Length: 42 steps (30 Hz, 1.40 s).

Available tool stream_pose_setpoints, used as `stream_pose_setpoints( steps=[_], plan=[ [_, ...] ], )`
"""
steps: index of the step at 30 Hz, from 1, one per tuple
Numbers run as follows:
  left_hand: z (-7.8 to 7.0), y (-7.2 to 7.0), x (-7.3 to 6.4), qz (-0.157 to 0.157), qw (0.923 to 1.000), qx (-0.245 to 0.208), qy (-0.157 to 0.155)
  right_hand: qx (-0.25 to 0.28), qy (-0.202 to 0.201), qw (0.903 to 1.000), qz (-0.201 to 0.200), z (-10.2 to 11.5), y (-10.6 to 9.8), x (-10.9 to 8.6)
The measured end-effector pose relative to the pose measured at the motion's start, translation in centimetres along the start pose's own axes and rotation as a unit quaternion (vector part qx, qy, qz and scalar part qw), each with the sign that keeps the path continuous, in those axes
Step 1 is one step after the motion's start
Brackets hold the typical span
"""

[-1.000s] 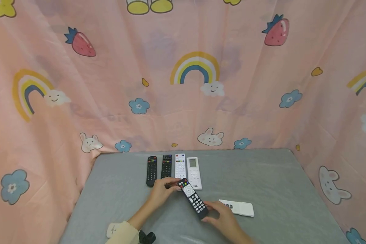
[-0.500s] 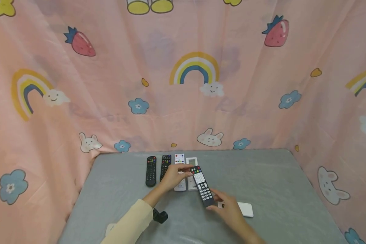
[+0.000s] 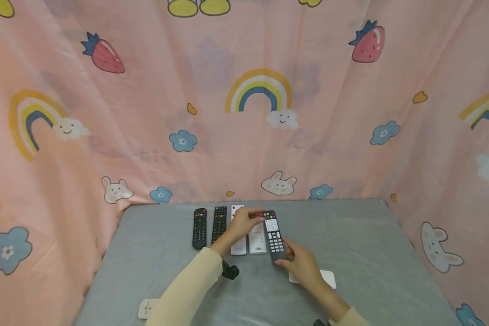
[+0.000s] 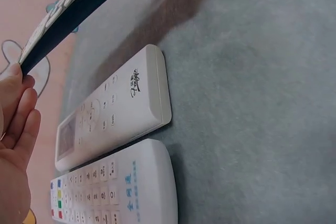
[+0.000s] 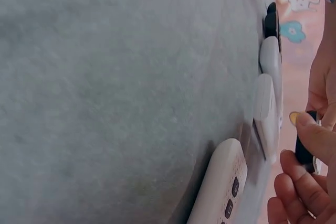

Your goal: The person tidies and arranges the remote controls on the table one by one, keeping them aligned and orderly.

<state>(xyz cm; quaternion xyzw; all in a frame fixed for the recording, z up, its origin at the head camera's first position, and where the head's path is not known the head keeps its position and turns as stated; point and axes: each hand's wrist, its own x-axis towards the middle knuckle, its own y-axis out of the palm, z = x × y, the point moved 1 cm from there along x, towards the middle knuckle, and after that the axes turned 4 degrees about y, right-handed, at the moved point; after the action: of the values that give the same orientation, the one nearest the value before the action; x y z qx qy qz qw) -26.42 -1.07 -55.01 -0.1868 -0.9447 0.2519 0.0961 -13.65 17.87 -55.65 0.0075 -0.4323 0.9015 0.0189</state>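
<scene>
A black remote control with white buttons (image 3: pixel 275 236) is held above the table between both hands. My left hand (image 3: pixel 242 223) pinches its far end, over part of the white remotes. My right hand (image 3: pixel 304 264) grips the near end by its sides. From the left wrist, the held remote (image 4: pixel 71 17) appears edge-on above the table, with the left hand (image 4: pixel 18 140) at one end. In the right wrist view the right hand's fingers (image 5: pixel 302 187) and thumb hold its dark end (image 5: pixel 304 153).
Left of the held remote lie two black remotes (image 3: pixel 199 228), a white remote (image 3: pixel 238 247) and a white remote with a screen (image 4: pixel 113 106), in a row. Another white remote (image 3: pixel 328 279) lies partly behind the right hand. A white piece (image 3: pixel 146 309) lies near the left sleeve.
Both hands have carried the black remote right and toward the table's far side. It has turned from a slant to nearly in line with the row.
</scene>
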Motion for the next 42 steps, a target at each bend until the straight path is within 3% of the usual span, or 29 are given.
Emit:
stream_pose_setpoints(
  steps=[9,17,26,42],
  plan=[
    [0.2,1.2,1.7,-0.023,0.9996,0.015,-0.008,-0.005,0.025,0.9996,0.009,-0.2,0.4,1.7],
    [0.3,1.9,2.6,-0.033,0.9980,0.032,-0.043,-0.001,0.044,0.9989,0.014,0.0,0.8,2.7],
    [0.2,2.3,3.0,-0.049,0.9955,0.065,-0.048,-0.002,0.052,0.9984,0.024,-0.1,1.3,3.2],
    [-0.5,3.0,3.4,-0.055,0.9895,0.099,-0.090,-0.009,0.057,0.9979,0.032,-0.5,1.9,3.6]
  ],
)
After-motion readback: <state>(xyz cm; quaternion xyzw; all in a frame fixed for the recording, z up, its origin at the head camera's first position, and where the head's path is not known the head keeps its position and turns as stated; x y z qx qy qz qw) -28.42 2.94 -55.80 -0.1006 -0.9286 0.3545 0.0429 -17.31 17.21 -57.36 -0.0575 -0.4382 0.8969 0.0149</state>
